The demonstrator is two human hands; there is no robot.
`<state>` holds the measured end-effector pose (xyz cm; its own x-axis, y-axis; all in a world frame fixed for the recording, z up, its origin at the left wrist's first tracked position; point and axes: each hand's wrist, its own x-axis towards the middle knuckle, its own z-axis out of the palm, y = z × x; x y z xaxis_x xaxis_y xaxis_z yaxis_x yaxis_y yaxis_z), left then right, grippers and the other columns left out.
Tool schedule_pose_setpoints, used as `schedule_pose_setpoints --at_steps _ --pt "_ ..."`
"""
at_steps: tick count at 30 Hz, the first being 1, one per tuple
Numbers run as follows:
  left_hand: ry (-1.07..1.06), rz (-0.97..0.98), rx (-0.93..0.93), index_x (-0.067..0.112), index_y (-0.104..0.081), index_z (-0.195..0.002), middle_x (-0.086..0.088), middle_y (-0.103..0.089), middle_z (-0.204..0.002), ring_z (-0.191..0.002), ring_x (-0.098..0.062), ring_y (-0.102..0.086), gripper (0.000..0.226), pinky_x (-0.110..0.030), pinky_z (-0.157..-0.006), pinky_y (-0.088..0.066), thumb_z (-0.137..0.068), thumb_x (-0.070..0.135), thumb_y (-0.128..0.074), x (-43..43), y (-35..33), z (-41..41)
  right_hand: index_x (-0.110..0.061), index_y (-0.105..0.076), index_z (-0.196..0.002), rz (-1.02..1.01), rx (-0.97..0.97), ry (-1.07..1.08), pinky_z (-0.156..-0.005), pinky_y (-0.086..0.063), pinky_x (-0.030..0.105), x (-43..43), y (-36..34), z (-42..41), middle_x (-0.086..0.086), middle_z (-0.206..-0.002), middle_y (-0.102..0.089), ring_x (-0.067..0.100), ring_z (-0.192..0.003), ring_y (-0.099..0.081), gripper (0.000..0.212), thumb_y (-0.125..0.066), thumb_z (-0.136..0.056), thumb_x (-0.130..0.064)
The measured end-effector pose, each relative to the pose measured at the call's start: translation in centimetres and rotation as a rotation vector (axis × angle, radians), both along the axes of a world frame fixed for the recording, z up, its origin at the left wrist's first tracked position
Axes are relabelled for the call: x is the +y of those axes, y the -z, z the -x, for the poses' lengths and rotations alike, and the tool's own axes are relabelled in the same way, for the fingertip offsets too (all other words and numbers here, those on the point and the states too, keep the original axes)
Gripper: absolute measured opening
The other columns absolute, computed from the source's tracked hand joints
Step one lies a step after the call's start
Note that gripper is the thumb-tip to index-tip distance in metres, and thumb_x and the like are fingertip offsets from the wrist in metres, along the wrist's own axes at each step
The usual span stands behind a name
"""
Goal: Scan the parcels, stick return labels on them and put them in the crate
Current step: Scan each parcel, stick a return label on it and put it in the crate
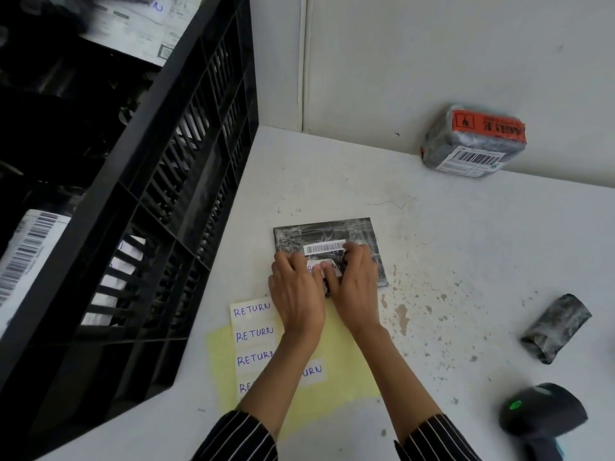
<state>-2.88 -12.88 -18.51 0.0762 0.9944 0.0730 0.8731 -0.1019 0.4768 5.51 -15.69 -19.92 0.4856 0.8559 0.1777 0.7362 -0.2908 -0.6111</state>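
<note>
A flat grey parcel (332,232) lies on the white table (449,244) just right of the black crate (173,194), a barcode strip (324,248) across its top. Both hands are on a return label (320,266) laid over it. The left hand (296,294) has bent fingertips pressing the label's left end, gripping nothing. The right hand (356,287) has curled fingers and thumb pinching the right end.

Under the wrists sits a yellow sheet of RETURN labels (254,332). Well apart to the right are a small rolled parcel (554,327), a scanner (542,417) and, against the wall, an orange-stickered parcel (476,141). Barcoded parcels (26,254) lie in the crate.
</note>
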Motion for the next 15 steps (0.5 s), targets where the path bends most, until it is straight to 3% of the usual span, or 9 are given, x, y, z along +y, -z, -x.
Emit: schedule_pose_setpoints --at_steps 4,6,8,11,13,15 --pt "-0.03 -0.134 0.01 0.007 -0.055 -0.101 -0.009 -0.055 -0.096 -0.082 -0.025 -0.055 0.029 -0.034 -0.064 -0.043 -0.085 0.03 -0.061 -0.6 1.5 -0.2 -0.007 -0.051 -0.108 -0.005 -0.002 0.023 -0.069 -0.023 0.024 0.5 0.4 0.0 0.006 -0.094 -0.051 0.017 -0.077 -0.047 0.034 -0.046 -0.091 -0.036" --pt "-0.046 -0.131 -0.007 0.011 -0.05 -0.097 -0.008 -0.054 -0.091 -0.078 -0.025 -0.054 0.026 -0.034 -0.061 -0.042 -0.086 0.033 -0.06 -0.1 1.6 -0.3 -0.007 -0.051 -0.105 -0.015 0.027 0.061 -0.069 -0.027 0.028 0.7 0.5 0.1 0.006 -0.092 -0.052 0.02 -0.073 -0.048 0.026 -0.046 -0.092 -0.029" --pt "-0.073 -0.101 -0.073 0.012 -0.045 -0.091 -0.009 -0.052 -0.086 -0.07 -0.026 -0.055 0.026 -0.033 -0.054 -0.043 -0.084 0.027 -0.065 0.7 1.4 -0.1 -0.006 -0.051 -0.105 -0.022 0.062 0.083 -0.068 -0.034 0.034 0.8 0.5 0.0 0.007 -0.092 -0.053 0.021 -0.073 -0.046 0.015 -0.049 -0.093 -0.015" --pt "-0.067 -0.07 -0.19 0.008 -0.052 -0.088 -0.01 -0.053 -0.085 -0.064 -0.027 -0.056 0.02 -0.033 -0.045 -0.046 -0.082 0.015 -0.07 1.3 1.4 0.6 -0.005 -0.051 -0.109 -0.027 0.132 0.032 -0.069 -0.034 0.033 0.5 0.0 -0.3 0.0 -0.094 -0.048 0.018 -0.076 -0.042 0.017 -0.047 -0.093 -0.002" --pt "-0.017 -0.066 -0.239 0.006 -0.056 -0.093 -0.011 -0.052 -0.092 -0.072 -0.027 -0.058 0.02 -0.035 -0.052 -0.051 -0.083 0.016 -0.07 1.0 1.5 1.4 -0.006 -0.049 -0.112 -0.028 0.218 -0.034 -0.071 -0.034 0.028 0.1 -0.3 -1.1 -0.01 -0.09 -0.041 0.013 -0.077 -0.041 0.022 -0.048 -0.091 0.0" --pt "0.018 -0.042 -0.289 0.004 -0.057 -0.101 -0.014 -0.05 -0.101 -0.087 -0.027 -0.056 0.033 -0.031 -0.068 -0.051 -0.08 0.023 -0.073 0.7 1.5 2.2 -0.005 -0.046 -0.117 0.008 0.303 -0.124 -0.071 -0.035 0.017 -0.3 -0.8 -2.1 -0.011 -0.09 -0.04 0.005 -0.077 -0.041 0.03 -0.053 -0.089 0.002"
